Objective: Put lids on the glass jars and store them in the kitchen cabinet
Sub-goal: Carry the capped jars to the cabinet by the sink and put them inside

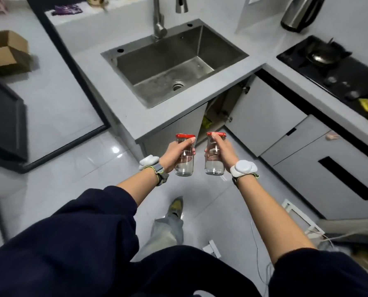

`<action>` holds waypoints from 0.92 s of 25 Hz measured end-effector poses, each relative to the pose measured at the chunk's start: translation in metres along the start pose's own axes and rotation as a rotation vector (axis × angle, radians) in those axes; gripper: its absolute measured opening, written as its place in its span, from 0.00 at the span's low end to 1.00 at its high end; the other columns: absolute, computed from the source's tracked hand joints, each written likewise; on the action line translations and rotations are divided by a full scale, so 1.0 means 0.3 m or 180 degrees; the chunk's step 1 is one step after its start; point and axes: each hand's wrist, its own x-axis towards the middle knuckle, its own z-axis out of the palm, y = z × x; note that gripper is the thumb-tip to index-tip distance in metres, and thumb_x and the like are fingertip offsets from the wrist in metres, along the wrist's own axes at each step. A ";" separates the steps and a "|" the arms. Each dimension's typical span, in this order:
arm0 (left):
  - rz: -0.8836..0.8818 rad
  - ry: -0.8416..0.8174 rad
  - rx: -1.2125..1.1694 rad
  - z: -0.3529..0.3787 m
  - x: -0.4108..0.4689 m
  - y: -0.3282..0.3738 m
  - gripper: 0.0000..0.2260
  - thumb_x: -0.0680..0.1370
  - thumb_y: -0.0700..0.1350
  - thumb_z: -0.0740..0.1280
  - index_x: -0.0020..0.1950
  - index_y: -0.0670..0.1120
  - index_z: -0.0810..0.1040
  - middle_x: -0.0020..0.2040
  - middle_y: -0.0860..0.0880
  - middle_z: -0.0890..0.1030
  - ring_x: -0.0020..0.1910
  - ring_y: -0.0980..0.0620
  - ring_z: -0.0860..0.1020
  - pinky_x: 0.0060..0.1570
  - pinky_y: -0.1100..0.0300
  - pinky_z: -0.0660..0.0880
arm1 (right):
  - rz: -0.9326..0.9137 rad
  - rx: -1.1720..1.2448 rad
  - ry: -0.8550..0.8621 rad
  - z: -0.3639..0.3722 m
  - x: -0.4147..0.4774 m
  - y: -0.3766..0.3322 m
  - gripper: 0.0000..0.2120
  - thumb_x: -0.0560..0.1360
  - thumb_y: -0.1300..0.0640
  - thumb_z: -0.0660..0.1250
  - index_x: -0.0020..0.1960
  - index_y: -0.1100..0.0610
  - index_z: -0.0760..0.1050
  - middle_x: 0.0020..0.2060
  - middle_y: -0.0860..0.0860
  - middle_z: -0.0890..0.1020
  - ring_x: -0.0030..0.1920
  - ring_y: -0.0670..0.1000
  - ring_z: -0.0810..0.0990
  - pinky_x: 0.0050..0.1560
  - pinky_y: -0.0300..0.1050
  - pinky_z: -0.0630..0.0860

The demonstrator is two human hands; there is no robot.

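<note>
Holding both jars upright above the floor, just short of the bench (125, 103). Left hand (174, 155) wraps the left jar (184, 166) from its left. Right jar (213, 166) sits close beside, apart, gripped by the right hand (225, 152) from its right. Red lids on both. The cabinet (217, 108) beyond stands open.

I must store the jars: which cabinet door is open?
The door under the sink: swung outward, inside showing. The fronts right of it are shut.
</note>
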 end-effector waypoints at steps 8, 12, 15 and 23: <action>-0.0124 -0.0248 0.0332 0.235 0.476 0.173 0.08 0.75 0.48 0.70 0.46 0.46 0.75 0.37 0.46 0.80 0.37 0.50 0.80 0.37 0.61 0.77 | 0.0089 0.0149 0.0420 -0.278 0.379 -0.158 0.12 0.76 0.49 0.66 0.48 0.59 0.73 0.36 0.59 0.79 0.28 0.50 0.80 0.31 0.41 0.77; -0.0183 -0.0157 0.0405 0.370 0.674 0.208 0.08 0.75 0.49 0.70 0.45 0.47 0.75 0.38 0.46 0.80 0.37 0.50 0.80 0.35 0.63 0.76 | 0.0223 0.0284 0.0430 -0.429 0.555 -0.195 0.11 0.76 0.50 0.67 0.45 0.57 0.73 0.35 0.58 0.78 0.26 0.49 0.80 0.30 0.40 0.77; -0.0316 -0.0144 0.0448 0.455 0.806 0.197 0.07 0.74 0.49 0.71 0.45 0.48 0.75 0.39 0.47 0.80 0.39 0.51 0.80 0.38 0.62 0.74 | 0.0343 0.0147 0.0357 -0.541 0.689 -0.204 0.13 0.75 0.47 0.68 0.45 0.58 0.75 0.35 0.58 0.80 0.28 0.50 0.80 0.33 0.43 0.78; -0.0359 0.0701 0.0312 0.718 1.178 0.109 0.10 0.74 0.49 0.72 0.52 0.47 0.77 0.44 0.48 0.80 0.44 0.50 0.78 0.44 0.60 0.75 | 0.0580 -0.0032 0.0315 -0.865 1.085 -0.223 0.11 0.75 0.48 0.69 0.41 0.56 0.74 0.33 0.54 0.77 0.33 0.53 0.78 0.35 0.44 0.77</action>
